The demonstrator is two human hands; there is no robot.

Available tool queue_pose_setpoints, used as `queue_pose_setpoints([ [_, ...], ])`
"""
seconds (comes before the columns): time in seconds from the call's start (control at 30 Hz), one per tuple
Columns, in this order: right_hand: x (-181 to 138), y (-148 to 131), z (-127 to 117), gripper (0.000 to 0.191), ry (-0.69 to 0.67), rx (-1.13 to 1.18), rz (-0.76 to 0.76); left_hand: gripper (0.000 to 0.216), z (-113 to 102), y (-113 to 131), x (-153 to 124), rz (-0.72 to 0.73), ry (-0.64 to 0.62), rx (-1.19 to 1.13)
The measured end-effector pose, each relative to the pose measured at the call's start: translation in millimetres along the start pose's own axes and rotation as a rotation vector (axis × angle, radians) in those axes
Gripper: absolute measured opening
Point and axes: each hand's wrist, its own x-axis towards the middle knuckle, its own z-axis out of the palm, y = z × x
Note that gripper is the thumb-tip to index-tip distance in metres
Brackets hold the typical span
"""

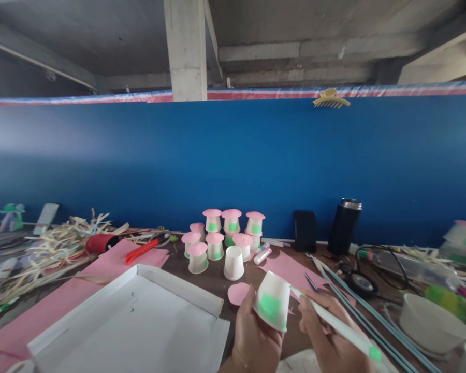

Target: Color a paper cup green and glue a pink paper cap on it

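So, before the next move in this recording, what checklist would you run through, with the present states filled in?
1. White paper cup with a green patch in the left hand: ok, tilted, wide rim down.
2. Long white pen with a green mark in the right hand: ok.
3. Pen touching the held cup: cannot tell; they look very close.
4. Round pink paper disc on the brown table: ok, near the left hand.
5. Upturned, plain-fronted white paper cup topped with pink: not ok, bare.

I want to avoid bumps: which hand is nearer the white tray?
Left. The left hand, holding a cup, is just right of the white tray; the right hand, holding a white pen, is farther right.
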Motion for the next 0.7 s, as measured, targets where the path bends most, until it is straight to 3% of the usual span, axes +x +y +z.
queue_pose_setpoints([
  [0.4,-2,0,2,0.02,0.006,-0.04,-0.032,0.019,12,0,-6,0.003,0.026,0.02],
  [0.7,0,-2,2,0.02,0.003,-0.029,-0.023,0.016,8,-1,-3,0.037,0.013,0.006],
])
